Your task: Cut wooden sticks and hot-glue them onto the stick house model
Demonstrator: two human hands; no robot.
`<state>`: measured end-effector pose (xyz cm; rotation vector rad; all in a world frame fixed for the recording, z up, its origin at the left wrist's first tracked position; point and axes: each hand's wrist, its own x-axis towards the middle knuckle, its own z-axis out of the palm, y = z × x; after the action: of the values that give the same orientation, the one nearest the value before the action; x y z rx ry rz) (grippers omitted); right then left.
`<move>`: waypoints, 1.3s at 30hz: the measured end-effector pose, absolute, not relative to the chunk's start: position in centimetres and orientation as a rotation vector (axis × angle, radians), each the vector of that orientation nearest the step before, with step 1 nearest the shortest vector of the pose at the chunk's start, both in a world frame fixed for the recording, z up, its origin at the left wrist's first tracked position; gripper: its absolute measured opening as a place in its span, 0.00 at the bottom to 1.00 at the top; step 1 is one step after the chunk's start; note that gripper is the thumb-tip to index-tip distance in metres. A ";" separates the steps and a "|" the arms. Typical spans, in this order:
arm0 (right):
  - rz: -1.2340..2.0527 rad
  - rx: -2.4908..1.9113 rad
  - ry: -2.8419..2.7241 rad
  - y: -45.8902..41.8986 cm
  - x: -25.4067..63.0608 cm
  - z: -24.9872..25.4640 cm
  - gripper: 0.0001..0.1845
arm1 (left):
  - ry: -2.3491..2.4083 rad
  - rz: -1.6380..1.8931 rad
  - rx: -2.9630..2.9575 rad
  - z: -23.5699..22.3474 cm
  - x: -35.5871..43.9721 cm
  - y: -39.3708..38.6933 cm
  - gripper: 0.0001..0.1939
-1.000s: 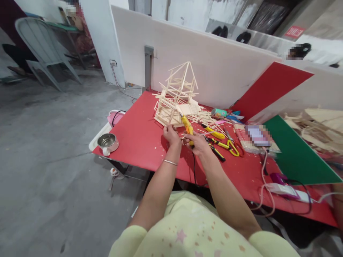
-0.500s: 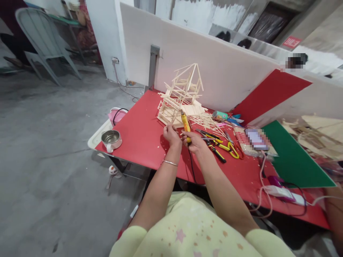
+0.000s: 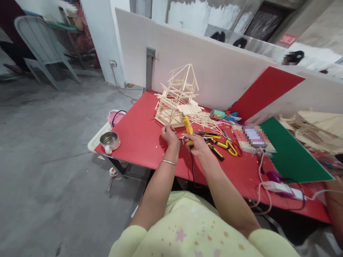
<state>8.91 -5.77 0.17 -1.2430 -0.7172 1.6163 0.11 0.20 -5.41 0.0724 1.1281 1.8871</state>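
Observation:
My right hand (image 3: 197, 144) is closed round a yellow glue gun (image 3: 188, 125), its grey tip pointing up and away; a black cord runs down from it over the table edge. My left hand (image 3: 170, 136) is closed, fingers pinched on a thin wooden stick (image 3: 172, 119) in front of a stick-built model (image 3: 178, 94). Whether that stick is joined to the model I cannot tell. The model is a pale, open frame with a pointed top. Short pale bits show between my hands, partly hidden by fingers.
On the red table (image 3: 139, 142) lie loose sticks (image 3: 203, 121), pliers (image 3: 215, 151), yellow-handled scissors (image 3: 230, 147), a green can (image 3: 217, 114) and a phone (image 3: 254, 136). A metal cup (image 3: 110, 141) stands near the left edge. A power strip (image 3: 281, 188) lies right. A white partition (image 3: 214, 78) rises behind.
The glue gun's tip has shifted slightly down and right, away from the model. My left hand stays nearly in place. The whole view has shifted a little.

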 end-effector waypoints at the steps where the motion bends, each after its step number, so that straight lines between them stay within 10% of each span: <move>1: 1.615 -1.240 -0.695 -5.7 8.9 0.2 0.14 | 1.133 1.888 0.075 -5.4 0.1 0.2 0.10; 27: 1.546 -1.194 -0.744 -5.5 7.1 -0.4 0.17 | 1.192 1.865 0.141 -5.4 -0.2 0.0 0.08; 39: 0.621 -1.288 -1.187 -8.1 13.6 5.1 0.10 | 1.183 1.866 0.368 -5.9 1.1 -0.3 0.09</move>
<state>13.57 -8.11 5.13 -1.2882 -1.1872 0.6211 1.05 -0.30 -5.87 0.3680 1.1825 1.8663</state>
